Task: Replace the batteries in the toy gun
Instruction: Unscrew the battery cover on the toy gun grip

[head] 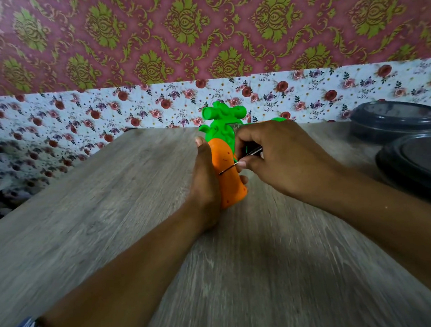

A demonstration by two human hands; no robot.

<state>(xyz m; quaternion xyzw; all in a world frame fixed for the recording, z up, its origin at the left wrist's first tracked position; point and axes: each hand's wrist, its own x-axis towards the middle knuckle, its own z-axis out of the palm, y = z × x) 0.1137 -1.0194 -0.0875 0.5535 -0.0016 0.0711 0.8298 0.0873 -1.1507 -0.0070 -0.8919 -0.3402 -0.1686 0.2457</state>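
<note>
Gripping the toy gun point(226, 162) mid-frame, the left hand point(204, 179) steadies it; the right hand point(272, 154) pinches a screwdriver point(242, 160) against it.

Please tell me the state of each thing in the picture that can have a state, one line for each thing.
toy gun: lies on the table, gripped, screwdriver tip against its orange body.
screwdriver: held slanted, tip down-left on the toy.
left hand: grips the toy gun from the left.
right hand: pinches the screwdriver.
two dark containers: lids on, untouched at the right.
battery cover: cannot be seen.
</note>
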